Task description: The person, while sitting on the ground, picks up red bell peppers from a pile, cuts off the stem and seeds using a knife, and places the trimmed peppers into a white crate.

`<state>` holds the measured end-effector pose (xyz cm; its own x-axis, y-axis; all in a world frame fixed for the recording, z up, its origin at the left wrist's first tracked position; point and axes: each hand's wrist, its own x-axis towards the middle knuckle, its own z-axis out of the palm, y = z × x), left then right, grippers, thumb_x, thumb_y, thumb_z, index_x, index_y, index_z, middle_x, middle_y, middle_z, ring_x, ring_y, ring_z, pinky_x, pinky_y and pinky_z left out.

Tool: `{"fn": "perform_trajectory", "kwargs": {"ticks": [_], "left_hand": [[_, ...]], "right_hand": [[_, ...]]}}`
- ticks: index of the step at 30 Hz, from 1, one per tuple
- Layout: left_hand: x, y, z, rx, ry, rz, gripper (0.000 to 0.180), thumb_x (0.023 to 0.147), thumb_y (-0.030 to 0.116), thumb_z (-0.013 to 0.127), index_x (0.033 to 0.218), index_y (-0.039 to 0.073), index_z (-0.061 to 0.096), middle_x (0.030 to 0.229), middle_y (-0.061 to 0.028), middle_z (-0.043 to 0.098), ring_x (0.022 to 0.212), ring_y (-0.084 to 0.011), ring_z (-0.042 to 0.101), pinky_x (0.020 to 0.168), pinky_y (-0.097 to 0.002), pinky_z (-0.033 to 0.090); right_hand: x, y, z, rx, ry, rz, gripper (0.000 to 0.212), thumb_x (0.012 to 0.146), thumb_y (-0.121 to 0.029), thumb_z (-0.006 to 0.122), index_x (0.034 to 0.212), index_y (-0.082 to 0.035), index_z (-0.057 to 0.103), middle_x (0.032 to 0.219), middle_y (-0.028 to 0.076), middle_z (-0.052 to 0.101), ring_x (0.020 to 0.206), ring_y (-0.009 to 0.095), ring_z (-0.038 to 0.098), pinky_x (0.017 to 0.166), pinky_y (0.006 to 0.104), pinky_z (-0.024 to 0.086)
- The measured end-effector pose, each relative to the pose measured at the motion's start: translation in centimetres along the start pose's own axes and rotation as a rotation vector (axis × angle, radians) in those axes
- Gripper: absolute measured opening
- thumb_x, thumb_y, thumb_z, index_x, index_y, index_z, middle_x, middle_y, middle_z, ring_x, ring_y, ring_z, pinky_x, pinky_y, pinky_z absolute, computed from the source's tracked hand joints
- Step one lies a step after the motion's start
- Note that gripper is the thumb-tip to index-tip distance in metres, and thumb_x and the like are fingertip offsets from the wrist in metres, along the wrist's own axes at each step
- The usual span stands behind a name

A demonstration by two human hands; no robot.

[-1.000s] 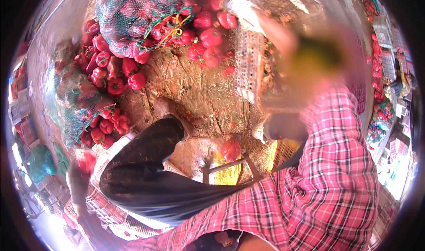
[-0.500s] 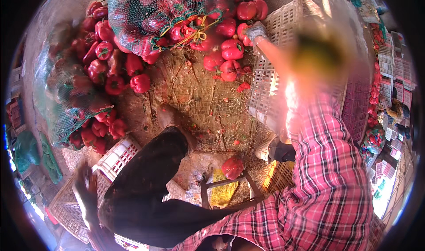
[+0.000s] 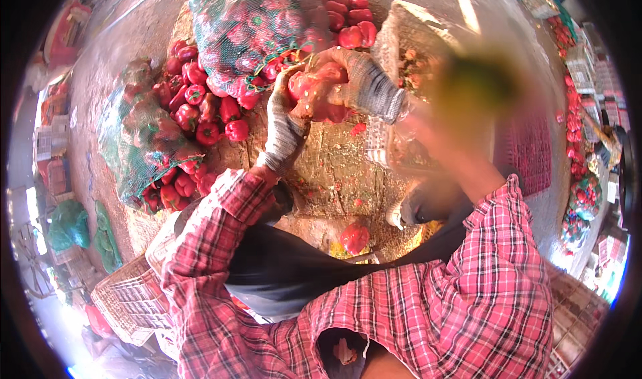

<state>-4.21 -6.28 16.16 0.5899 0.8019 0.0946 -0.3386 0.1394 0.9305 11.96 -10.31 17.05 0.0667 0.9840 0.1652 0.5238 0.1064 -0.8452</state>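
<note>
Both my hands come together in front of me at a red bell pepper [image 3: 331, 75], just below a green net sack [image 3: 257, 25] full of red peppers. My left hand [image 3: 286, 126], in a grey knit glove with bare fingertips, closes on its left side. From the right, my right hand [image 3: 368, 88], gloved alike, bends its fingers over the top. Between the fingers, more red flesh shows, and I cannot tell whether it is one pepper or two. Loose red peppers [image 3: 194, 95] lie left of the hands, beside a second net sack [image 3: 137, 142].
A pale plastic crate [image 3: 384, 78] with scraps inside stands right of my hands, partly behind a yellow-green blur [image 3: 478, 88]. One red pepper [image 3: 355, 237] lies near my legs. Another crate [image 3: 134, 299] is at lower left, and a purple crate [image 3: 528, 155] at far right.
My left hand has come up from the lower left to meet the right one. My right hand has moved left from the crate's edge, and both now hold a pepper. The view has shifted.
</note>
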Motion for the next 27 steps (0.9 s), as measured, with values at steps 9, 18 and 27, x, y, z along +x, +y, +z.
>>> {"fn": "perform_trajectory", "kwargs": {"ticks": [9, 18, 27], "left_hand": [[-5.1, -3.3, 5.6, 0.268, 0.003, 0.142, 0.058, 0.08, 0.031, 0.067, 0.122, 0.001, 0.041, 0.113, -0.008, 0.051, 0.102, -0.016, 0.049, 0.091, -0.0298, 0.039], [-4.6, -6.6, 5.2, -0.235, 0.255, -0.061, 0.034, 0.089, 0.02, 0.055, 0.117, 0.001, 0.051, 0.108, -0.0058, 0.059, 0.095, -0.015, 0.058, 0.084, -0.0293, 0.048], [-4.5, -7.2, 3.5, -0.201, 0.218, -0.324, 0.021, 0.09, 0.013, 0.052, 0.104, -0.002, 0.057, 0.092, -0.006, 0.063, 0.076, -0.0124, 0.06, 0.068, -0.0263, 0.05]], "right_hand": [[-8.5, 1.9, -0.3, 1.138, 0.29, 0.32, 0.016, 0.085, -0.017, 0.056, 0.089, -0.004, 0.064, 0.084, 0.0, 0.058, 0.082, 0.01, 0.055, 0.076, 0.0248, 0.045], [-10.0, 0.4, 0.9, 1.022, 0.374, 0.376, 0.014, 0.079, -0.006, 0.054, 0.091, 0.0, 0.059, 0.087, 0.003, 0.061, 0.081, 0.009, 0.055, 0.076, 0.0229, 0.044], [-10.3, 3.2, -1.9, 0.394, -0.22, 0.141, 0.032, 0.081, -0.01, 0.062, 0.112, -0.003, 0.055, 0.103, 0.005, 0.057, 0.098, 0.012, 0.054, 0.084, 0.0272, 0.045]]}}
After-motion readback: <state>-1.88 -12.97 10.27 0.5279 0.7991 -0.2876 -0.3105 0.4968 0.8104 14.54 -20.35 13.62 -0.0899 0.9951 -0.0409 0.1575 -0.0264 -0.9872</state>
